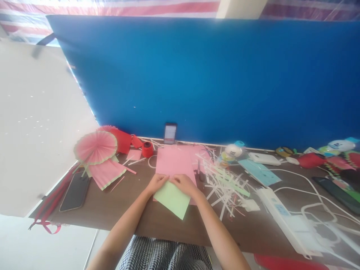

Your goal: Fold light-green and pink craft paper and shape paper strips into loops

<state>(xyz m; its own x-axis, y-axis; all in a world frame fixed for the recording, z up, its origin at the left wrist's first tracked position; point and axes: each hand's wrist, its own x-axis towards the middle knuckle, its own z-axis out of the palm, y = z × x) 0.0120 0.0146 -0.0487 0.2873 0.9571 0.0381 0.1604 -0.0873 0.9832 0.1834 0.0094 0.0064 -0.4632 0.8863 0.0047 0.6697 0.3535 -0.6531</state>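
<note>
A light green sheet of paper (173, 200) lies at a slant in front of me, over a larger pink sheet (174, 159) on the table. My left hand (157, 183) is closed on the green paper's far edge, its fingertips pinching there. Right beside it, my right hand (182, 183) pinches the same far edge, and the two hands nearly meet. Scissors (199, 171) with dark handles rest just beyond my right hand. Pale paper strips (225, 183) lie heaped to the right of them.
A pink pleated paper fan (95, 147) and a black phone (75, 191) are at left. Red tape (147, 149) sits farther back. A small phone (170, 133) leans on the blue panel (197, 75). Rightward are a glue bottle (234, 150), a power strip (284, 221) and cables.
</note>
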